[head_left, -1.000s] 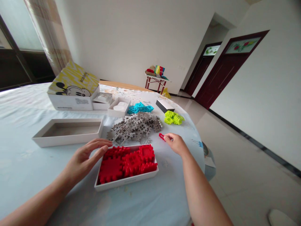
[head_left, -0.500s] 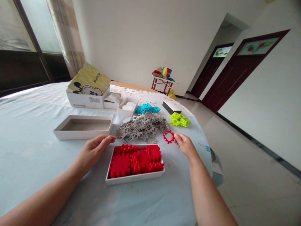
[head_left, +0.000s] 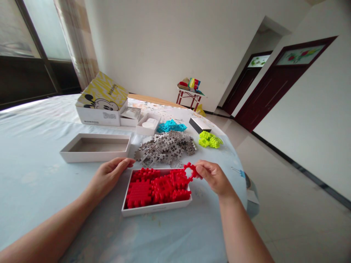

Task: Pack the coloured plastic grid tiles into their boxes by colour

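A thin red interlocking building piece (head_left: 184, 167), frame-shaped with a round opening and notched edges, is pinched in the fingers of my right hand (head_left: 214, 176). It is held over the right back corner of a white box (head_left: 156, 209). That box is filled with red interlocking pieces (head_left: 139, 193), some flat, some joined into blocks. At the box's left back corner, my left hand (head_left: 113, 173) rests with its fingers curled together; no piece shows in them. Just behind the box lies a heap of grey window-like interlocking pieces (head_left: 166, 146).
A long white box (head_left: 94, 157) lies at left. Behind are a yellow-lidded box (head_left: 101, 115), a small white box (head_left: 141, 129), blue pieces (head_left: 172, 126), a black-and-white box (head_left: 200, 125) and lime-green pieces (head_left: 210, 140). The cloth-covered table curves away at right.
My right hand has brought the red piece left and toward me, from beside the grey heap to the filled box, turning it on the way. My left hand has stayed nearly still.
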A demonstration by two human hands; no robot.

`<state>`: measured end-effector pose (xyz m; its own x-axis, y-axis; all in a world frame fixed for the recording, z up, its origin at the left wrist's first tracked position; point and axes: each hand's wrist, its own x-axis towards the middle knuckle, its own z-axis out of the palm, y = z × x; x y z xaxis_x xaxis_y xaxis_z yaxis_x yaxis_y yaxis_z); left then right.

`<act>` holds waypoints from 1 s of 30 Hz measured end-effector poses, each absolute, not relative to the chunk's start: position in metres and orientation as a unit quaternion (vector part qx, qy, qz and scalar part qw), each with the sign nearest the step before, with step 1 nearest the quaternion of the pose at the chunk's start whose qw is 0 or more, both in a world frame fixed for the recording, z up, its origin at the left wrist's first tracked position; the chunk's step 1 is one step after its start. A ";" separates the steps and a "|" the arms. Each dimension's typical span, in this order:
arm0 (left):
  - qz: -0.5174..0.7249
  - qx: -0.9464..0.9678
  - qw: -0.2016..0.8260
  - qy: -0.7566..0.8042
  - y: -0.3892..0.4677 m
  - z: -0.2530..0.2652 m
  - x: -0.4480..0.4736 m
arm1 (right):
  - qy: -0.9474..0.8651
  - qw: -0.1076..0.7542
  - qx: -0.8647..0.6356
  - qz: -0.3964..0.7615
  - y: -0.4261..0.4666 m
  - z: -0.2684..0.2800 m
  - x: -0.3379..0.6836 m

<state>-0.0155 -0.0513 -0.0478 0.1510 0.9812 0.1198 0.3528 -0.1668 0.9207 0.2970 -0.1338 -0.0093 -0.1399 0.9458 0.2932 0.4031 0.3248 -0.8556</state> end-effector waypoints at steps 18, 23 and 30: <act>0.398 0.627 0.410 0.529 -0.050 -0.052 -0.014 | -0.798 0.343 -0.406 0.283 -0.154 0.008 0.281; 0.393 0.633 0.413 0.524 -0.049 -0.052 -0.014 | -0.812 0.302 -0.413 0.281 -0.154 0.006 0.281; 0.380 0.631 0.424 0.527 -0.049 -0.048 -0.012 | -0.820 0.271 -0.407 0.297 -0.155 0.009 0.282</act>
